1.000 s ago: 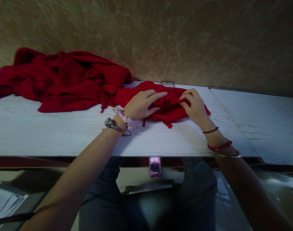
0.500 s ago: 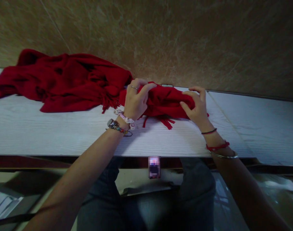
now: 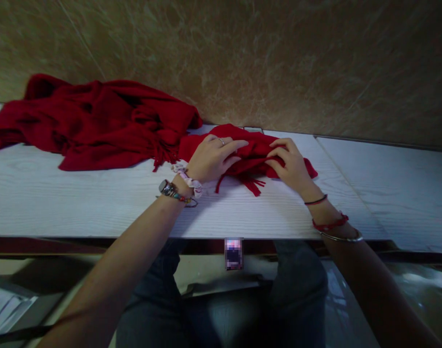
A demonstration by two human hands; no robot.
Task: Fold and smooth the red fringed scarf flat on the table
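Note:
A small folded red fringed scarf lies on the white table in front of me. My left hand rests on its left part with the fingers stretched out flat. My right hand presses on its right part, fingers curled down onto the cloth. Red fringe strands stick out from under the fold toward me, between my two hands. A larger crumpled red scarf lies to the left, its fringe close to my left wrist.
A marbled brown wall rises right behind the table. A second white tabletop joins on the right. A small dark flat object peeks out behind the folded scarf. Below the table edge are my knees and the floor.
Half a second ago both hands held the small scarf lifted and bunched. Now it lies flat on the table again with both hands lowered onto it.

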